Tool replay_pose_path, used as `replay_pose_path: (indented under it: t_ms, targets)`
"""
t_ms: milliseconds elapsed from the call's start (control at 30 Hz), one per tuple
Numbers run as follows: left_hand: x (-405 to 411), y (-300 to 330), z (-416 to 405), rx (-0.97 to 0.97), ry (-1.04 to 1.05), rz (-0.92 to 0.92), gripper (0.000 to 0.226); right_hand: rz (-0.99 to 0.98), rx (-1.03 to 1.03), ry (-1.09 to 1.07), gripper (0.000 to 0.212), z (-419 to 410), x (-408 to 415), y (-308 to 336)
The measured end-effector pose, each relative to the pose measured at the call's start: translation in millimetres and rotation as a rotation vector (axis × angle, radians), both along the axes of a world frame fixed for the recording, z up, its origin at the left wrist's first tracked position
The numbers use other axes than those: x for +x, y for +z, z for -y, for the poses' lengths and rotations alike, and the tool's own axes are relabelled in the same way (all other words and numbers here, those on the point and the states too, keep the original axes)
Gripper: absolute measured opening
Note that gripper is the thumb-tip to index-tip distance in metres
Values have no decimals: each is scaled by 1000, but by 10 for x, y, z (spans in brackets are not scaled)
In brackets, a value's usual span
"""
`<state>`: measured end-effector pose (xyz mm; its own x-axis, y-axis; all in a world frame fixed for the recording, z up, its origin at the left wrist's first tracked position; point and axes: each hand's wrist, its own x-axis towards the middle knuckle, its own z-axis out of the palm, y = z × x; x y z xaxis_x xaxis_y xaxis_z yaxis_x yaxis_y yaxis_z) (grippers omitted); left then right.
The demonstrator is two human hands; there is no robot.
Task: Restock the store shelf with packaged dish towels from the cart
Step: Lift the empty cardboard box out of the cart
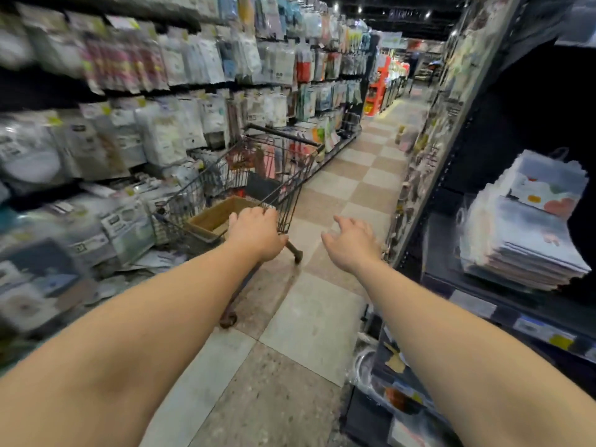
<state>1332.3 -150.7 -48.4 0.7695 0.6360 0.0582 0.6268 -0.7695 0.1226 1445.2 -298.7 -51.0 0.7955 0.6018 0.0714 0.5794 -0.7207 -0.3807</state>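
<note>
Left hand (256, 235): reaches forward over the near corner of the cart (245, 182); fingers curled down onto the top wire rim at that corner, gripping it; back of the hand faces the camera
Right hand (351, 243): stretched out over the floor (309, 317) to the right of the cart; fingers spread and loose, holding nothing and touching nothing; just beside the cart's near corner, apart from it
Dish towels (529, 227): a stack of flat clear packets lies on the dark shelf (483, 304) at the right, well to the right of the right hand and nearer the camera; another packet with coloured spots leans behind the stack
Cart: small wire basket on wheels, standing in the aisle close against the left-hand shelving, tilted in the wide view; its dark handle bar is at the far end
Cart contents: a brown cardboard box (219, 216) open at the top sits in the near end, directly beside the left hand; pink and red packets (269, 162) stand at the far end, too blurred to tell what they are
Left shelving: rows of hanging and stacked packets (167, 133), blurred
</note>
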Motion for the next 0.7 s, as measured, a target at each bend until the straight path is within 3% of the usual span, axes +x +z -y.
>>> replay_pose_path:
  t_ms: [300,700]
  targets:
    - [-380,3,-1914,21,113,-83,63,-59,18,61,59,-2000,-131,-146]
    - [-178,-392,-3477,-50,176,-119,66,-139,-53,68,61,-3512,144,-533]
